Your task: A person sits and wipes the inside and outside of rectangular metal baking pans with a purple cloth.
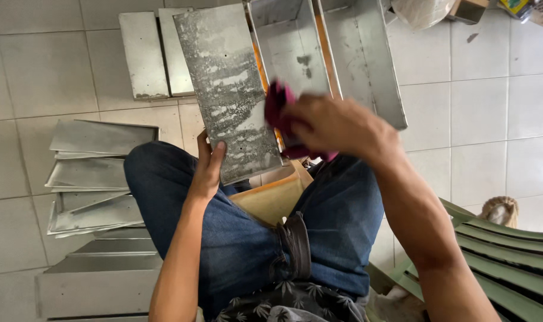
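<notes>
Gripping the lower left edge of a grey, smeared metal plate (230, 89), the left hand (207, 173) props it above the person's jeans-clad lap; the right hand (337, 126) is clenched on a magenta cloth (275, 107) pressed at the plate's right edge. Stacked metal trays (92, 179) lie on the tiled floor (492, 107) beside the left knee

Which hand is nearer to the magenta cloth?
Right. The right hand grips the magenta cloth against the metal plate; the left hand holds the plate's lower left edge, apart from the cloth.
</notes>
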